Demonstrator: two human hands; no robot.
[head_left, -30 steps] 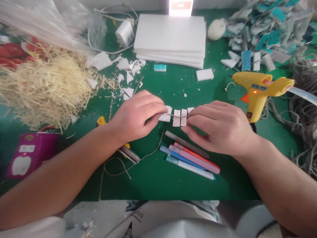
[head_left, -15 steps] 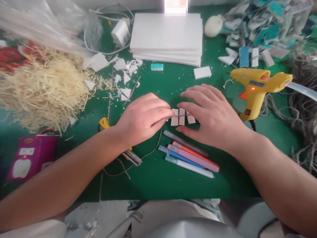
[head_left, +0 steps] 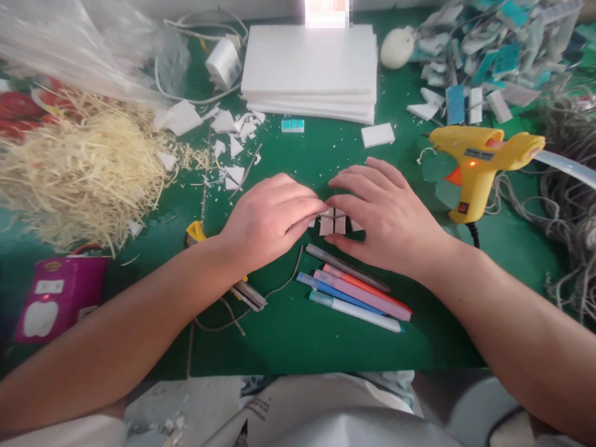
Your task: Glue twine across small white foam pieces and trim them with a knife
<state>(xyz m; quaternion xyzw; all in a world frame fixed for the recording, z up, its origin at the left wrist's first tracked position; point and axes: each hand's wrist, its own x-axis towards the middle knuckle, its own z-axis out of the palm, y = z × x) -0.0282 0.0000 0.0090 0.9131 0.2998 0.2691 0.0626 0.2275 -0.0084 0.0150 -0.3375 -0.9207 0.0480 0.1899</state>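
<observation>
My left hand (head_left: 274, 214) is closed in a pinch at the left end of a thin grey cord (head_left: 339, 216), which runs across a short row of small white foam pieces (head_left: 327, 225). The foam pieces stand side by side on the green tabletop. My right hand (head_left: 382, 214) arches over the row from the right. Its index finger and thumb bracket the foam pieces at their far and near edges, while the other fingers are spread. Part of the row is hidden under this hand. Several marker pens (head_left: 363, 292) lie just below the hands.
A yellow hot glue gun (head_left: 484, 167) stands at right near tangled grey cord (head_left: 570, 211). White foam sheets (head_left: 310, 65) are stacked at the back. Straw (head_left: 88, 180) and foam scraps lie left. A yellow-handled cutter (head_left: 249, 295) is partly under my left forearm. A purple box (head_left: 60, 298) sits lower left.
My right hand has shifted left, and its index finger and thumb now reach the foam pieces nearest my left fingertips. My left hand stays almost where it was.
</observation>
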